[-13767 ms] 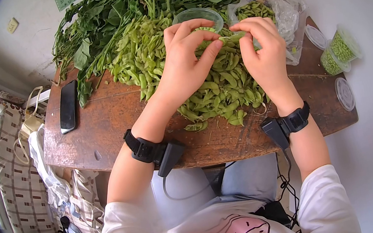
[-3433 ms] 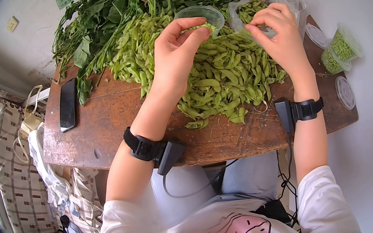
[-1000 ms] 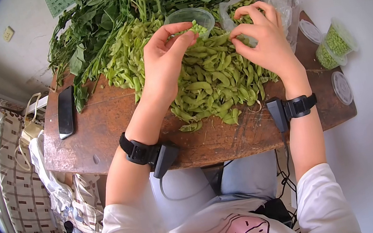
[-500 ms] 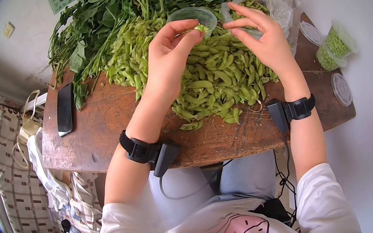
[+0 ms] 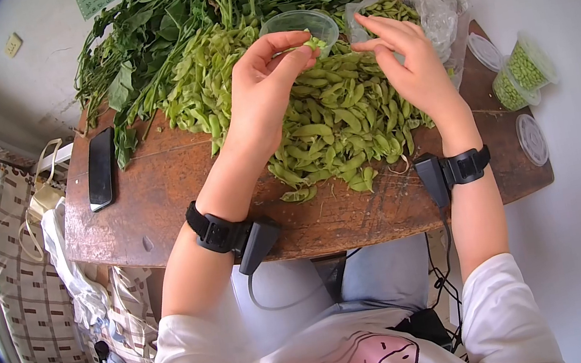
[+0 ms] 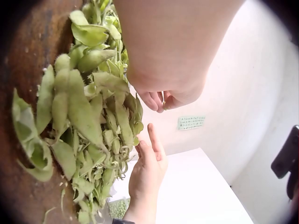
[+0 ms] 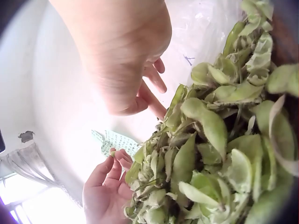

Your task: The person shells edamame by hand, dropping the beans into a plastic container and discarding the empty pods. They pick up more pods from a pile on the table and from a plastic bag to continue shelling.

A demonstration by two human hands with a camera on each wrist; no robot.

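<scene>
My left hand [image 5: 262, 88] is raised over a heap of green soybean pods [image 5: 346, 126], beside a clear plastic bowl [image 5: 297, 13]. Its thumb and index finger pinch a small green bean, a bit of which shows at the fingertips in the right wrist view, where the left hand [image 7: 106, 198] faces the camera. To the right, my right hand [image 5: 417, 75] hovers above the pods with its fingers extended and nothing between them. In the left wrist view the right hand [image 6: 145, 179] points upward past the pods. The bowl is partly covered by the left fingers.
Leafy stalks [image 5: 152, 43] pile up at the back left. Behind the right hand lies a plastic bag [image 5: 444, 17] with pods. Tubs of shelled beans [image 5: 526, 65] and a round lid [image 5: 532, 139] sit at the right edge. A phone [image 5: 102, 169] lies at the left on the wooden table [image 5: 182, 223].
Earlier both hands met at a pod; now they are apart. Over the last second the right fingers have straightened from a curl, while the left hand has kept its pinch with little movement.
</scene>
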